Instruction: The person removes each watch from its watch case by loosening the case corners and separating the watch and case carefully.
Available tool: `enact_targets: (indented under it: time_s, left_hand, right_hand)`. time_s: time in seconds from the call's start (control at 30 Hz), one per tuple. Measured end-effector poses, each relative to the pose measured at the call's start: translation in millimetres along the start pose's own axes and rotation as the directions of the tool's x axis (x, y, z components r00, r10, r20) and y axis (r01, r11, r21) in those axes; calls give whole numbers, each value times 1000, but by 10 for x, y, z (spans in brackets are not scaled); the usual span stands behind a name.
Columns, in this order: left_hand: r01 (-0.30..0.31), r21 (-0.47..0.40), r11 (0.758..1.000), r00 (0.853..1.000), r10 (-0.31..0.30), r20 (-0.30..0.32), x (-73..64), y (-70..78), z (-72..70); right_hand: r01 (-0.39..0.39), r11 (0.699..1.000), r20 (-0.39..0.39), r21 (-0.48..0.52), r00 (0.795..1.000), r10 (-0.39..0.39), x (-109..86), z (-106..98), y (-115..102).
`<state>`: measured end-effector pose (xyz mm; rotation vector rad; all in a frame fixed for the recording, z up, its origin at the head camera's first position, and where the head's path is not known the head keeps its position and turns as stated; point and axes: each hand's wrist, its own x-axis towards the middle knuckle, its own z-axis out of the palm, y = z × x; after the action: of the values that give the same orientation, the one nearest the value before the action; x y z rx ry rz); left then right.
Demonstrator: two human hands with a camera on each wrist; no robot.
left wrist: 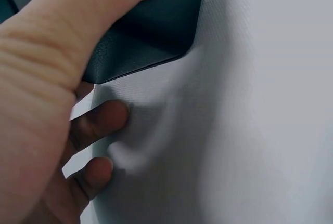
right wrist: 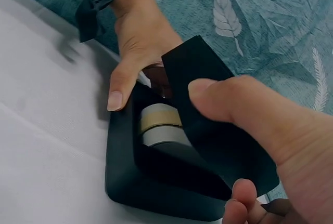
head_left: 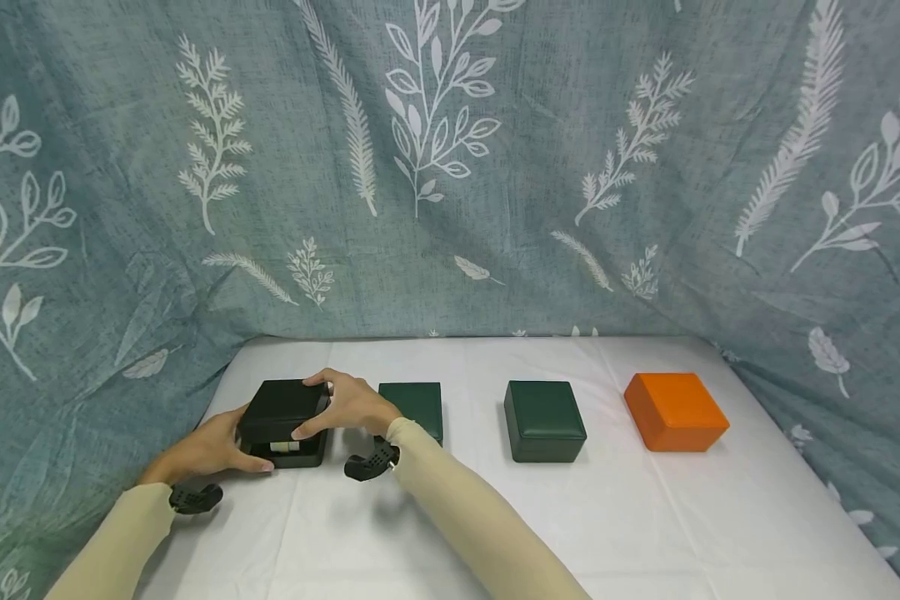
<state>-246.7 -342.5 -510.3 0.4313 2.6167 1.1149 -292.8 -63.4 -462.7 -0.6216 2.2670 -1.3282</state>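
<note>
At the table's far left stands a black box with its hinged lid raised partway. My left hand holds the box's base from the left, thumb along the front; two of its fingertips show off the box's corner in the left wrist view. With thumb and fingers my right hand grips the lid at its right side. Inside, a round roll-like piece with pale yellow and silver-white bands sits near the left hand's thumb. Much of the interior is hidden under the lid.
A green box stands just right of the black one, partly behind my right forearm. Farther right are another green box and an orange box, both with lids down. A patterned blue-green cloth hangs behind the white table.
</note>
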Motion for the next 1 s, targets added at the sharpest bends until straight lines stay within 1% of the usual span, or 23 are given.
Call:
enact_targets:
  time_s: [0.17,0.23,0.4,0.53,0.7,0.87,1.0]
  left_hand:
    - [13,24,1000,1000,-13,-13,-7,22,5]
    - [28,24,999,999,-28,-16,-7,33,1]
    - [43,23,999,999,-42,-18,-1,49,-12]
    - [47,31,998,999,-46,-23,2,43,-15]
    - [26,47,999,999,-25,-31,6,16,-10]
    - [2,47,999,999,0,-41,20,-6,-13]
    - [-2,40,999,999,4,-36,39,-14,-27]
  right_hand:
    - [-20,997,-6,79,1000,20,15,5,36]
    - [-22,994,-6,106,1000,23,18,4,38]
    - [-31,990,-13,140,999,33,10,-10,17]
    - [-41,978,-9,206,999,44,4,-16,7]
    - [-61,952,-4,299,998,65,19,-8,16]
    - [-77,945,-30,319,995,91,33,2,17]
    - [-83,943,-52,322,993,106,42,2,-1]
